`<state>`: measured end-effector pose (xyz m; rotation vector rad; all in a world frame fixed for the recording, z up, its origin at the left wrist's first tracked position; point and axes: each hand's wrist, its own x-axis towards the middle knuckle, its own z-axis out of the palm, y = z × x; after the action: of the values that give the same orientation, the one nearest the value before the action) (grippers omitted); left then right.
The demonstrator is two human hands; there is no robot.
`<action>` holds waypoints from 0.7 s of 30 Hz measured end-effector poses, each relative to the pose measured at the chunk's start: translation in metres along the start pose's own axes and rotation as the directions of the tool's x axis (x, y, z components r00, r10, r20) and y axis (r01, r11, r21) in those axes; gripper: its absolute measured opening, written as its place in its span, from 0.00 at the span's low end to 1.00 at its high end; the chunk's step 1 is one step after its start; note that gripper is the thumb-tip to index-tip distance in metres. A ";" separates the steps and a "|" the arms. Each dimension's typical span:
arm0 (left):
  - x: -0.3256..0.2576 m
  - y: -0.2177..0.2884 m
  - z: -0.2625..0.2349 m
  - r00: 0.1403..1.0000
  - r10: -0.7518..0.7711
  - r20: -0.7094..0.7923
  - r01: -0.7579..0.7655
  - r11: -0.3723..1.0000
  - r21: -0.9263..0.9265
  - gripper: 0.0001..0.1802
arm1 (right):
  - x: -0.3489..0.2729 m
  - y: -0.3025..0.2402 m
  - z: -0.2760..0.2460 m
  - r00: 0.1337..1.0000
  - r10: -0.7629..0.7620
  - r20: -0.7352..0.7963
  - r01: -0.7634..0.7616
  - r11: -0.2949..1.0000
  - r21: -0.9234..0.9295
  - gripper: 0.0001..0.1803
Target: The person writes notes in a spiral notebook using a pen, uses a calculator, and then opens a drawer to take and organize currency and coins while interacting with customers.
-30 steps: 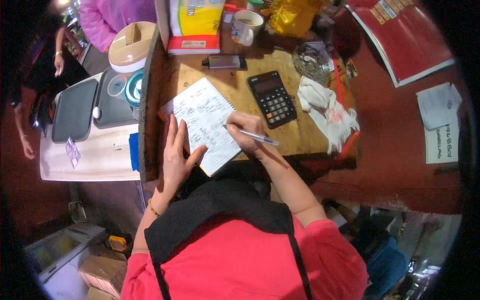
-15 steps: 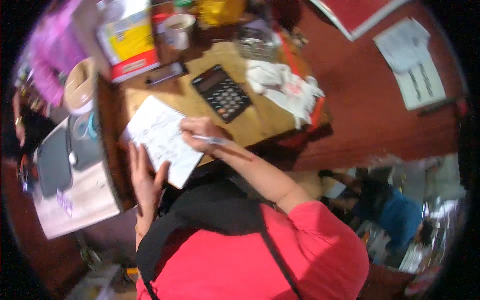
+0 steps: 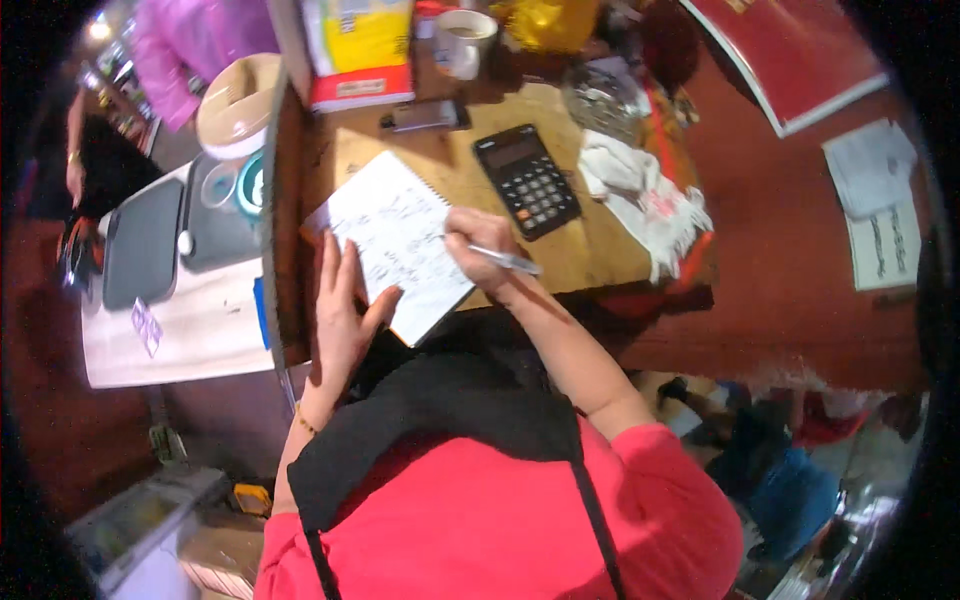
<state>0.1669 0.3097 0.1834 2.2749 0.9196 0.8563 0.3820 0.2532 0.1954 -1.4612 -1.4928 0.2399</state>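
Note:
A spiral notepad (image 3: 400,220) covered with handwriting lies tilted on the wooden desktop in front of me. My right hand (image 3: 482,247) is closed round a pale pen (image 3: 510,260) and rests on the pad's right side; the writing tip is hidden by the fingers. Spread over the lower left part of the page, my left hand (image 3: 345,305) lies with its fingers apart and the thumb on the paper. A black calculator (image 3: 526,180) sits just beyond my right hand. To its right is a crumpled white cloth (image 3: 645,200), possibly gloves.
A phone (image 3: 425,117), a yellow and red box (image 3: 362,75), a mug (image 3: 463,45) and a glass ashtray (image 3: 603,100) stand along the far side. Left of a wooden partition (image 3: 285,200) are grey trays (image 3: 145,245). Papers (image 3: 870,170) and a red folder (image 3: 785,60) lie right.
The view has shifted, so the desk items appear farther right. My right hand still grips the pen at the pad, and my left hand stays on the page.

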 end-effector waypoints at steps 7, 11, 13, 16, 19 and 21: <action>-0.003 -0.004 -0.002 0.999 -0.023 -0.032 0.022 0.999 -0.027 0.41 | 0.009 0.008 -0.004 0.927 0.374 0.034 -0.369 0.891 0.263 0.05; -0.004 -0.007 0.000 0.999 -0.014 -0.038 0.013 1.000 -0.017 0.42 | 0.013 0.016 -0.012 0.936 0.320 0.146 -0.347 0.907 0.240 0.03; -0.004 -0.008 0.001 0.999 -0.019 -0.048 0.018 1.000 -0.023 0.42 | 0.014 0.007 -0.010 0.974 0.193 0.117 -0.208 0.969 0.136 0.04; -0.003 -0.007 0.000 0.999 -0.013 -0.041 0.013 1.000 -0.009 0.42 | 0.015 0.003 -0.011 0.984 0.103 0.147 -0.111 0.993 0.045 0.05; -0.002 -0.003 -0.003 0.999 -0.030 -0.015 0.029 0.999 -0.043 0.42 | 0.012 0.009 -0.010 0.982 0.135 0.135 -0.145 0.988 0.062 0.05; -0.001 -0.002 -0.003 0.999 -0.049 -0.003 0.049 0.998 -0.044 0.42 | 0.012 0.012 -0.011 0.982 0.144 0.120 -0.155 0.985 0.083 0.05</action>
<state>0.1635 0.3105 0.1837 2.2048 0.9459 0.8522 0.4000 0.2607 0.1980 -1.5078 -1.4435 0.4845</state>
